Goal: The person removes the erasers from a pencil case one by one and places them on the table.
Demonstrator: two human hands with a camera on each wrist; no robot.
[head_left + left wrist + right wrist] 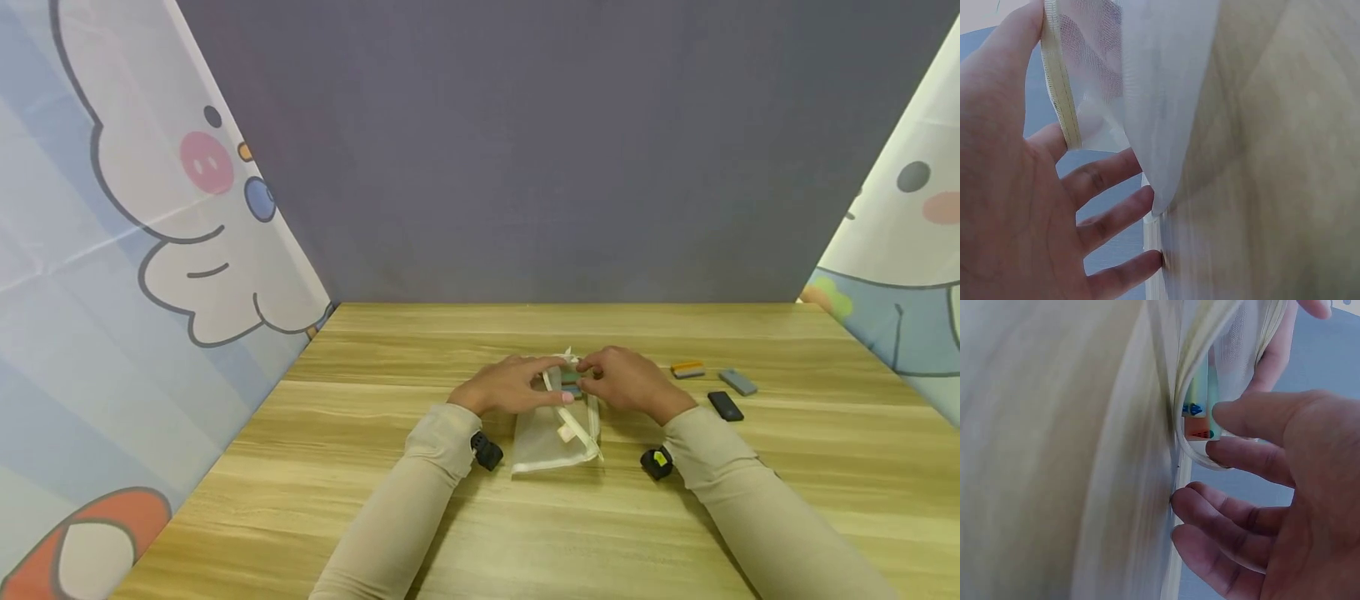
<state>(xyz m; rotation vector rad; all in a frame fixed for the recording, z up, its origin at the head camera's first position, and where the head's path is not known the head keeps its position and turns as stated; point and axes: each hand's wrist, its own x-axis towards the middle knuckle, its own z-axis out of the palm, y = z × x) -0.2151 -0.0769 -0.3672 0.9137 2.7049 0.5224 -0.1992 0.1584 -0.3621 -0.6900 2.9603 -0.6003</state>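
Note:
A white mesh bag with a cream zip edge lies on the table, its mouth spread wide. My left hand holds the mouth at its left side; in the left wrist view the thumb and index finger are at the zip edge, and the other fingers are spread beside the mesh. At the mouth's right side, my right hand pinches the end of a pale green block between thumb and index finger. Beside it in the bag are an orange block and a yellow-green block with a blue print.
To the right of my right hand lie an orange-and-grey block, a grey block and a black block on the wooden table. A dark grey panel stands behind the table, with cartoon-printed sheets at the sides.

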